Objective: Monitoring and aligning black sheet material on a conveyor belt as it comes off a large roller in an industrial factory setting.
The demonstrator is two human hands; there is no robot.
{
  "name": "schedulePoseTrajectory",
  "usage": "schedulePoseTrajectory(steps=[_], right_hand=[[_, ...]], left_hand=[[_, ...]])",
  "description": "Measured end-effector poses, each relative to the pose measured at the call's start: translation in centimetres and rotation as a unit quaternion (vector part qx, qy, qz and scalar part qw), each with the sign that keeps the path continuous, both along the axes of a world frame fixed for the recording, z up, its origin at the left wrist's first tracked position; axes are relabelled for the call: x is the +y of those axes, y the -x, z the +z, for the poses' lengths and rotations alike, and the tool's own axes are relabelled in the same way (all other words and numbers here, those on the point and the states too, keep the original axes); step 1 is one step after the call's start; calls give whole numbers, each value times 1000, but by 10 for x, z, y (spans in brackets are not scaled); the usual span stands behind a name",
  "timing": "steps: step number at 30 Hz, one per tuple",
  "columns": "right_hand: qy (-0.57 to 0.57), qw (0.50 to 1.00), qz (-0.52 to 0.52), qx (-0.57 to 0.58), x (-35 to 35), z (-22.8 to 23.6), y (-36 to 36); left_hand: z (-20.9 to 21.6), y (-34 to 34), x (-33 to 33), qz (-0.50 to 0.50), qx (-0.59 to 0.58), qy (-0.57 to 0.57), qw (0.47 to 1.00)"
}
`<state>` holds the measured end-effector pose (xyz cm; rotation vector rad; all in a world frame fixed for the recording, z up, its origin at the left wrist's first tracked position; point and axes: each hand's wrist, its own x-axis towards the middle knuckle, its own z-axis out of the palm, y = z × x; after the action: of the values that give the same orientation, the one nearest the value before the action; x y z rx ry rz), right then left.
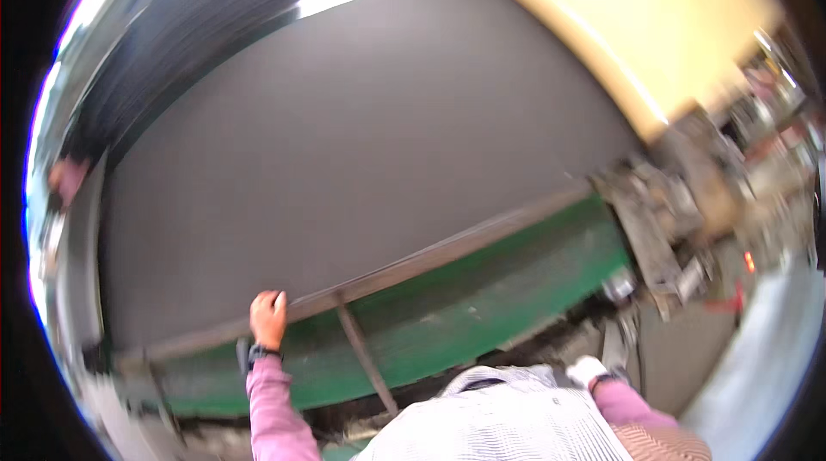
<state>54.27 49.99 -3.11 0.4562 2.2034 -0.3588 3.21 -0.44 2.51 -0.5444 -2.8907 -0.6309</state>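
Note:
A broad, flat, dark grey surface point(361, 151), which looks like a conveyor belt or a large sheet, fills the middle. Along its near side runs a worn edge rail point(413, 263) above a green metal side panel point(430, 315). My left hand point(268, 316), with a dark watch on its wrist, is closed at this rail with the fingers curled over it; the fingertips do not show. At the lower right, my right hand point(587, 371) looks white, perhaps gloved, and hangs beside the machine's near side. Blur hides its fingers and whatever they touch.
A large yellow panel point(654, 22) stands at the far right. Below it are blurred metal machine parts point(654, 211). A dark, motion-smeared shape point(198, 22) lies beyond the surface at the far left. Another person's hand or sleeve point(67, 179) seems to show at the left edge.

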Motion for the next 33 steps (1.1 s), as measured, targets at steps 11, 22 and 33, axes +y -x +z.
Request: schedulePoseTrajectory(steps=[11, 22, 33], right_hand=[[22, 948, -307, -78, -24, 14, -46], [65, 941, -313, -113, 11, -6, -60], [46, 980, -188, -37, 67, -30, -89]], left_hand=[[-2, -47, 201, -147, 31, 153, 977], [15, -75, 360, -159, 33, 102, 982], [-50, -72, 196, 74, 53, 127, 988]])
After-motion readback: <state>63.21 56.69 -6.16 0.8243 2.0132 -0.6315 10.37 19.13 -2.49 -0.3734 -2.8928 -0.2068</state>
